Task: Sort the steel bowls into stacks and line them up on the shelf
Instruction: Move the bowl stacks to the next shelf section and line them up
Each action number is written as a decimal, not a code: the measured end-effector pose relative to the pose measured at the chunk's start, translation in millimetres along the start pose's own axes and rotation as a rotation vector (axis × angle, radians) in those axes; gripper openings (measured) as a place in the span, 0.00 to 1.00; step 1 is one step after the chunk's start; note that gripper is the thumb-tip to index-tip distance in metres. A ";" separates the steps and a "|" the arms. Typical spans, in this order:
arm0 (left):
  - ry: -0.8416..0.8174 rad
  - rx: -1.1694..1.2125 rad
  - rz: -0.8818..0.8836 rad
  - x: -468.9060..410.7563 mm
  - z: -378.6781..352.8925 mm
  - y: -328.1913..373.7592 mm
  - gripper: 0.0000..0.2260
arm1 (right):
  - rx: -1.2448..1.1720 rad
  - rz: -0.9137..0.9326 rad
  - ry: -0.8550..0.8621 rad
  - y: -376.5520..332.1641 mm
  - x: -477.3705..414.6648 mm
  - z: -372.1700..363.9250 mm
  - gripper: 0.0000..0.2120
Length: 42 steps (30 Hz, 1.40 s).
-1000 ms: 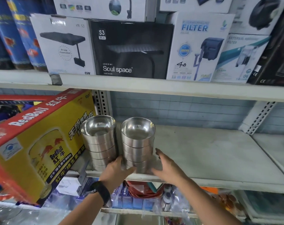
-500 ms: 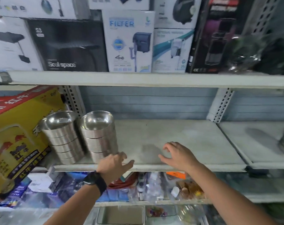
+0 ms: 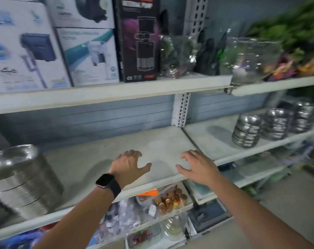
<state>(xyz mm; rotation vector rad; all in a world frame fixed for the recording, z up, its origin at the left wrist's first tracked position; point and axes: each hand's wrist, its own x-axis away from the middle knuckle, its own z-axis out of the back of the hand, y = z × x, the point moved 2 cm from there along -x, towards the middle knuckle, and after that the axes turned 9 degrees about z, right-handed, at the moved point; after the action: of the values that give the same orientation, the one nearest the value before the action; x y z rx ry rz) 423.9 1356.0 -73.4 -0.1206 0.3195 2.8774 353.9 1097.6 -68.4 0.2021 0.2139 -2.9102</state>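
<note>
both hands reach out over the middle shelf [image 3: 84, 159] in the centre of the frame. the left hand [image 3: 130, 164], with a black watch [image 3: 107, 183] on its wrist, has its fingers spread wide and a little bent, and it holds nothing. the right hand [image 3: 197, 168] is just beside it, fingers wide too, holding nothing. i cannot tell if the fingertips touch the board.

one tall stack of steel bowls [image 3: 21, 182] stands on this shelf at the far left of the frame, blurry and well apart from the hands. three more bowl stacks [image 3: 276, 124] stand in a row at the right side of the frame.

on the top shelf [image 3: 116, 94], white boxes [image 3: 26, 51] and a black box [image 3: 138, 38] stand at the upper left. a glass bowl [image 3: 251, 58] and green plants [image 3: 287, 24] are at the upper right.
</note>
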 end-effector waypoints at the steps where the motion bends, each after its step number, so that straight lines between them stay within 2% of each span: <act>1: -0.014 0.010 -0.033 -10.0 -3.0 11.5 0.28 | -0.005 -0.040 0.006 11.0 4.1 4.1 0.28; 3: -0.033 0.029 -0.107 -30.5 -9.5 32.8 0.28 | -0.009 -0.111 0.030 33.0 10.6 9.6 0.34; 7: -0.097 0.078 -0.238 -64.6 -27.1 73.8 0.29 | 0.024 -0.258 0.057 68.4 27.1 18.5 0.32; 12: -0.157 0.153 -0.350 -90.3 -42.1 134.6 0.29 | 0.020 -0.409 0.128 102.0 53.8 37.7 0.39; 17: -0.189 0.218 -0.468 -99.5 -51.5 192.1 0.26 | 0.062 -0.506 0.142 135.7 82.5 50.1 0.37; 22: -0.201 0.199 -0.530 -108.6 -72.9 248.9 0.28 | 0.068 -0.558 0.156 175.7 109.9 55.0 0.35; 29: -0.206 0.143 -0.495 -120.7 -92.5 322.8 0.30 | 0.076 -0.526 0.152 256.9 131.2 58.2 0.31; 33: -0.198 0.130 -0.445 -126.7 -98.1 358.9 0.31 | 0.053 -0.488 0.136 301.5 136.6 64.2 0.33; 39: -0.234 0.143 -0.379 -134.2 -113.2 393.5 0.30 | 0.034 -0.469 0.078 352.7 130.1 61.8 0.28; 42: -0.255 0.140 -0.337 -150.7 -128.4 400.7 0.33 | 0.020 -0.455 0.082 372.3 119.9 57.1 0.26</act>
<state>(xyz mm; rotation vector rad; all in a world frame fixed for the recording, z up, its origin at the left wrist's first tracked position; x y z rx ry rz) 476.9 913.0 -99.5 0.1972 0.4057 2.4915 314.3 704.4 -78.6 0.3123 0.2751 -3.3590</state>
